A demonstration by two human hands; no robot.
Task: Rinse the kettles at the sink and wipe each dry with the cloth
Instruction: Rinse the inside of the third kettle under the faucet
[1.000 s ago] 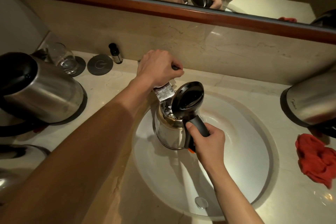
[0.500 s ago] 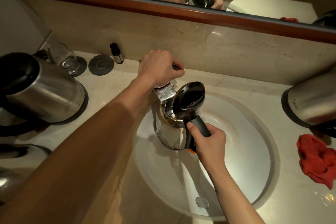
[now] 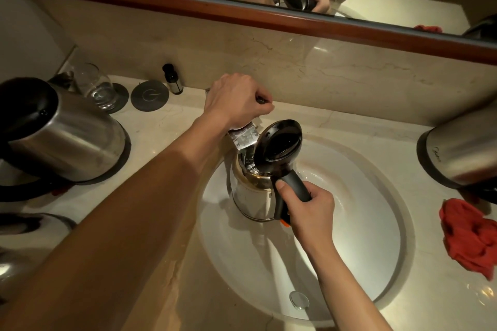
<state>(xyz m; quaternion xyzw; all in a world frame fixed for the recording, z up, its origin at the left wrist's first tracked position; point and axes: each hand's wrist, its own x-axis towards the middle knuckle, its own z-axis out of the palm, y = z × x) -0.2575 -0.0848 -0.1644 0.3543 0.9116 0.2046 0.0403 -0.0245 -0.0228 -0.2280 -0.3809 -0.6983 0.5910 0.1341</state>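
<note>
Head view | right hand (image 3: 309, 209) grips kettle (image 3: 252, 196) handle, holding it upright in sink (image 3: 376, 223), lid open under spout to fill | left hand (image 3: 236, 101) closed round tap lever, likely regulating flow | red cloth (image 3: 468, 236) waits on tabletop (image 3: 174, 121), right.

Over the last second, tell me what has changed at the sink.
Nothing visibly changed. The left hand still grips the tap, water still runs into the open kettle, and the right hand still holds its handle over the sink. The red cloth lies untouched.
</note>
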